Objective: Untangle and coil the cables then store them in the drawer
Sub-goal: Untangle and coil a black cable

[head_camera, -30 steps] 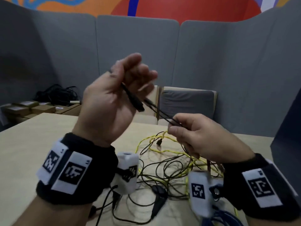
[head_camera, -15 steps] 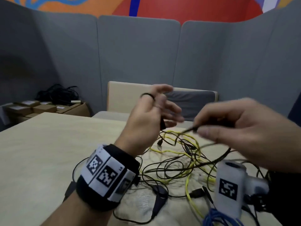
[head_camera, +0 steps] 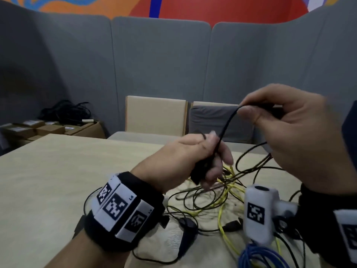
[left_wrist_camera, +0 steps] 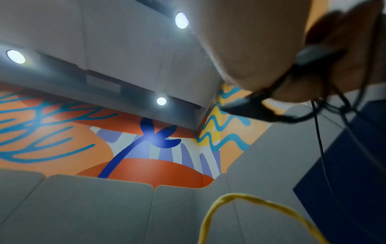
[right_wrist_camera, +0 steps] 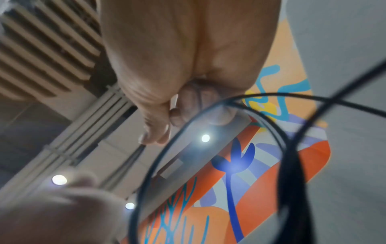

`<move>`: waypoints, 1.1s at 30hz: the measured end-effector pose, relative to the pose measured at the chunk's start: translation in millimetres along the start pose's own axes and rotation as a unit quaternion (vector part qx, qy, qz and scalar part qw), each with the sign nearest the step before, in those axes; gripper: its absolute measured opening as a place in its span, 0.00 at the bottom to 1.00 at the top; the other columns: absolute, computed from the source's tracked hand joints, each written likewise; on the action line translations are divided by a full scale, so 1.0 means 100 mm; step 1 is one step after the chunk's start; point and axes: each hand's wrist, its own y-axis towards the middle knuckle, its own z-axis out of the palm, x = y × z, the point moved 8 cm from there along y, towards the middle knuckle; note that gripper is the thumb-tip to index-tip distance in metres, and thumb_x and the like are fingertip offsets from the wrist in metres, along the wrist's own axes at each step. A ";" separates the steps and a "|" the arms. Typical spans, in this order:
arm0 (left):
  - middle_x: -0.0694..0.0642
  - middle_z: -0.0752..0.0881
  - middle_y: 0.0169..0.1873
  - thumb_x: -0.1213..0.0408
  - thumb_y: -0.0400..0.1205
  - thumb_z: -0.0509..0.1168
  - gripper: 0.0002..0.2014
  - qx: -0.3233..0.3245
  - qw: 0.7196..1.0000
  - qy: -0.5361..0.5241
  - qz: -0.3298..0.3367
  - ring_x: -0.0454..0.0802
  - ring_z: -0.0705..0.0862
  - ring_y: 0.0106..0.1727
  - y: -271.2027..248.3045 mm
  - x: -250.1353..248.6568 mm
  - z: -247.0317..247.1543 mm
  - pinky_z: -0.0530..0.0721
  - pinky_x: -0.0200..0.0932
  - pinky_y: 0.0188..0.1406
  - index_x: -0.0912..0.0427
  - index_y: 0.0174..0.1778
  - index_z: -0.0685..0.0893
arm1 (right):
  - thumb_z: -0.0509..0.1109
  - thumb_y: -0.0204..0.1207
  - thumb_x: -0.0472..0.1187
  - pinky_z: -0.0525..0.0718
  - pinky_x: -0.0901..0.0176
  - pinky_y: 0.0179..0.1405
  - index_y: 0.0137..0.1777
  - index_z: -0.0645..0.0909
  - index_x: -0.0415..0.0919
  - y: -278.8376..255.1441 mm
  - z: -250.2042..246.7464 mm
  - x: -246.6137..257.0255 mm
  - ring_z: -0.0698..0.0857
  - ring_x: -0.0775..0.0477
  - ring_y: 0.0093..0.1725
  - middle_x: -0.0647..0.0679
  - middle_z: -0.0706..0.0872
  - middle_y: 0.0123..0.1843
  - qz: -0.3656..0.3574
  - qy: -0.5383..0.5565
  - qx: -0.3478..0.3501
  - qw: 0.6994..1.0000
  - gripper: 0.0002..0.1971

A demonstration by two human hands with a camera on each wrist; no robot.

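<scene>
A thin black cable (head_camera: 226, 126) runs from my left hand (head_camera: 201, 161) up to my right hand (head_camera: 270, 120). My left hand grips a bunch of coiled turns and a black plug above the table. My right hand pinches the cable between thumb and fingers, higher and to the right. In the right wrist view the black cable (right_wrist_camera: 167, 148) forms a wide loop below my right hand's fingers (right_wrist_camera: 158, 130). In the left wrist view dark cable turns (left_wrist_camera: 263, 107) hang from my left hand (left_wrist_camera: 261, 43). A tangle of black and yellow cables (head_camera: 222, 192) lies on the table under both hands. No drawer is in view.
A blue cable (head_camera: 260, 256) lies at the table's near right edge. The beige table (head_camera: 58, 171) stretches left. Two chairs (head_camera: 156, 117) stand behind it against grey panels. Cardboard boxes (head_camera: 48, 128) with a black cable heap sit far left.
My left hand has dropped from a raised spot to just above the tangle. My right hand has risen and swung right, drawing the black cable up into a longer span.
</scene>
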 end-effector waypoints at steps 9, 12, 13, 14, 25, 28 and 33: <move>0.50 0.64 0.22 0.62 0.87 0.52 0.18 0.189 0.907 -0.368 0.075 0.43 0.63 0.19 -0.20 -0.50 0.19 0.59 0.38 0.20 0.67 0.69 0.73 | 0.63 0.79 0.58 0.63 0.71 0.22 0.32 0.77 0.48 -0.03 0.20 -0.37 0.70 0.59 0.24 0.57 0.74 0.25 0.052 -0.034 0.021 0.998 0.18; 0.57 0.76 0.30 0.60 0.87 0.49 0.21 0.140 0.883 -0.421 0.157 0.46 0.73 0.21 -0.19 -0.68 -0.02 0.65 0.39 0.27 0.61 0.76 0.64 | 0.63 0.79 0.54 0.63 0.69 0.20 0.33 0.76 0.45 -0.09 0.42 -0.47 0.70 0.57 0.21 0.60 0.75 0.21 0.080 -0.028 0.115 0.990 0.18; 0.57 0.80 0.34 0.60 0.87 0.49 0.21 0.099 0.880 -0.426 0.183 0.48 0.78 0.23 -0.18 -0.71 -0.15 0.69 0.39 0.30 0.60 0.76 0.64 | 0.65 0.80 0.51 0.63 0.68 0.20 0.32 0.76 0.46 -0.12 0.49 -0.49 0.70 0.57 0.21 0.61 0.75 0.21 0.088 -0.024 0.153 0.984 0.16; 0.58 0.83 0.38 0.60 0.87 0.50 0.20 0.051 0.878 -0.429 0.206 0.49 0.82 0.27 -0.18 -0.72 -0.29 0.73 0.39 0.32 0.59 0.75 0.65 | 0.66 0.81 0.49 0.63 0.66 0.21 0.32 0.76 0.48 -0.14 0.55 -0.51 0.70 0.57 0.21 0.60 0.75 0.22 0.094 -0.026 0.191 0.977 0.15; 0.50 0.87 0.57 0.54 0.91 0.46 0.23 -0.339 0.849 -0.247 0.322 0.56 0.88 0.60 -0.33 -0.63 -0.93 0.84 0.56 0.63 0.46 0.84 0.57 | 0.68 0.82 0.47 0.71 0.64 0.29 0.34 0.75 0.49 -0.39 0.83 -0.27 0.77 0.60 0.26 0.65 0.80 0.29 0.111 -0.058 0.426 0.896 0.14; 0.50 0.84 0.62 0.59 0.91 0.45 0.24 -0.374 0.861 -0.139 0.316 0.57 0.87 0.61 -0.31 -0.59 -0.85 0.79 0.59 0.68 0.44 0.84 0.52 | 0.67 0.82 0.49 0.70 0.66 0.30 0.34 0.77 0.52 -0.41 0.79 -0.25 0.78 0.62 0.28 0.68 0.82 0.34 0.106 -0.090 0.445 0.885 0.13; 0.51 0.85 0.61 0.60 0.91 0.46 0.26 -0.402 0.864 -0.035 0.300 0.56 0.89 0.56 -0.30 -0.55 -0.83 0.81 0.60 0.66 0.41 0.84 0.47 | 0.68 0.81 0.47 0.76 0.61 0.32 0.36 0.79 0.55 -0.37 0.65 -0.17 0.79 0.58 0.32 0.62 0.83 0.35 0.093 -0.099 0.430 0.892 0.10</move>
